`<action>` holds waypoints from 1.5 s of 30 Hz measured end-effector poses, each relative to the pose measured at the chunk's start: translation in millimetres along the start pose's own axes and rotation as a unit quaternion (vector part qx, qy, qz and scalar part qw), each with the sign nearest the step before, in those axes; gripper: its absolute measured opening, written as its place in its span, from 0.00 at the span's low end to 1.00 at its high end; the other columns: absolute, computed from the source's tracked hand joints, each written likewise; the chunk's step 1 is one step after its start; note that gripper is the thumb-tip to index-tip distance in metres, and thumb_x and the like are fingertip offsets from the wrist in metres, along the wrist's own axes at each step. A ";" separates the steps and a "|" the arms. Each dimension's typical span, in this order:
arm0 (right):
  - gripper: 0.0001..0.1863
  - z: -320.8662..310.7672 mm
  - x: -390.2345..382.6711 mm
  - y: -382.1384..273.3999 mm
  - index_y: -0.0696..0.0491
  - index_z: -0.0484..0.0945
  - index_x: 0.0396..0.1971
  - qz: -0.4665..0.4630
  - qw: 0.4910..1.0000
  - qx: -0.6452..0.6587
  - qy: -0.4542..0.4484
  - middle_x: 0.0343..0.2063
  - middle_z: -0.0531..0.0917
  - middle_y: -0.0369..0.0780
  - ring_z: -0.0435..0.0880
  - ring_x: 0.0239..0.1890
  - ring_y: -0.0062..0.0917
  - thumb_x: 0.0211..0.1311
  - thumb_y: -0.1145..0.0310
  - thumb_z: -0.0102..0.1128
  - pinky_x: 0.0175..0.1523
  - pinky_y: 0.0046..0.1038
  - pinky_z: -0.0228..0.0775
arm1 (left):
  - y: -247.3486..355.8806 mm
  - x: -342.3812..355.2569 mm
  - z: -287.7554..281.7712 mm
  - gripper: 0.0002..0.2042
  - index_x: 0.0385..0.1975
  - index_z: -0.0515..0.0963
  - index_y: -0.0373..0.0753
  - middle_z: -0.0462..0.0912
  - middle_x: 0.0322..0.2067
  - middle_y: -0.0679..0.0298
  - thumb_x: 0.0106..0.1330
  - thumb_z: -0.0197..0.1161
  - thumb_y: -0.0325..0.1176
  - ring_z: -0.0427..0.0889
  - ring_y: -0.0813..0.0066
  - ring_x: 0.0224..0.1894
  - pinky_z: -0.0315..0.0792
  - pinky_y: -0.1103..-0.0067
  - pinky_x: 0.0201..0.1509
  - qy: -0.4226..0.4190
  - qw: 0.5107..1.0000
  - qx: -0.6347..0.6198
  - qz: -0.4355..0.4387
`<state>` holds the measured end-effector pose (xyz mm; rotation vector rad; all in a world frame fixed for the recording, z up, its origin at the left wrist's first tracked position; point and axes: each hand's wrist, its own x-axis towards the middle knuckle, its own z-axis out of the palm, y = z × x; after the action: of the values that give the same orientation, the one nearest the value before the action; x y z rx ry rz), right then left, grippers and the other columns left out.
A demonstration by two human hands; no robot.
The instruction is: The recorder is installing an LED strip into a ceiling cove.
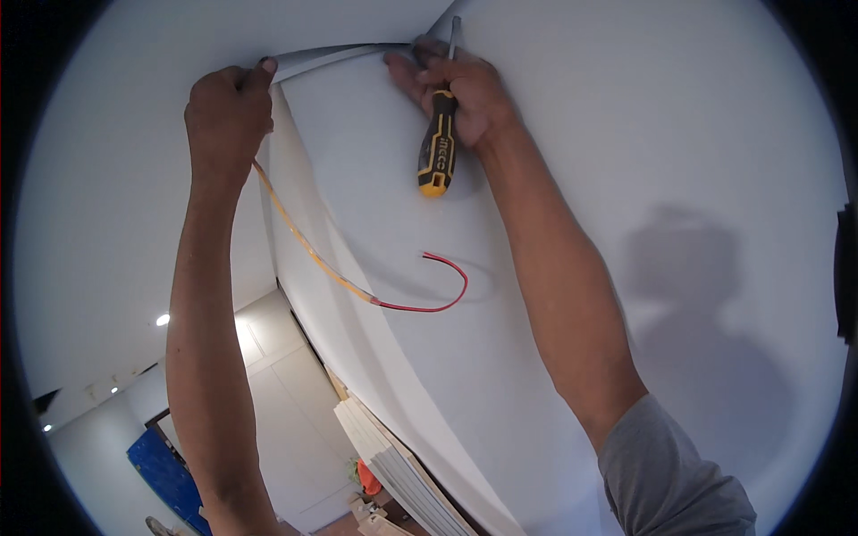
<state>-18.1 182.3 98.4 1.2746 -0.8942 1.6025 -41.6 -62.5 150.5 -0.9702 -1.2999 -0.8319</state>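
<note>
Raised to the ceiling edge at upper left, my left hand (231,116) is closed, its thumb beside the end of a pale trim strip (326,61). From under this hand hangs a thin yellow LED strip (308,245); what the fingers press on is partly hidden. Red wire (460,290) continues from its lower end and curls up in front of the wall. My right hand (474,94) keeps a screwdriver (438,147) against its palm, black-and-yellow handle downward and metal shaft upward. Its slightly blurred fingers reach to the trim strip near the corner.
The white ceiling (98,179) meets a pale wall (554,429) along a recessed edge. Below, long white boards (393,456) lean by the wall. A blue panel (165,473) stands farther off, and small ceiling lights (163,319) shine at left.
</note>
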 end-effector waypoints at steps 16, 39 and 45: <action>0.31 5.0 8.8 8.5 0.68 0.54 0.61 -0.029 0.986 0.161 -0.027 0.67 0.55 0.59 0.64 0.68 0.56 0.53 0.91 0.40 0.75 0.49 0.62 | -4.5 9.5 12.6 0.18 0.27 0.78 0.31 0.73 0.18 0.68 0.69 0.66 0.42 0.73 0.82 0.16 0.62 0.84 0.17 0.029 0.980 -0.184 -0.070; 0.34 19.5 4.6 19.7 0.62 0.55 0.65 -0.039 0.974 0.222 -0.007 0.71 0.55 0.56 0.55 0.74 0.48 0.53 0.92 0.39 0.78 0.47 0.52 | -23.5 -6.5 0.5 0.08 0.40 0.79 0.29 0.84 0.34 0.61 0.69 0.66 0.28 0.83 0.78 0.33 0.75 0.83 0.35 -0.092 0.890 -0.435 -0.102; 0.30 25.7 4.0 20.2 0.63 0.60 0.60 -0.050 0.980 0.192 0.002 0.70 0.56 0.56 0.57 0.74 0.48 0.53 0.92 0.40 0.77 0.46 0.55 | -28.1 -4.6 1.1 0.08 0.41 0.81 0.28 0.85 0.33 0.60 0.70 0.63 0.28 0.83 0.78 0.30 0.74 0.83 0.34 -0.058 0.926 -0.367 -0.070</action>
<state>-28.4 152.3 107.6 1.5531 -0.5212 1.7492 -68.2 -72.5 149.0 -1.5393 -1.1739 -1.4443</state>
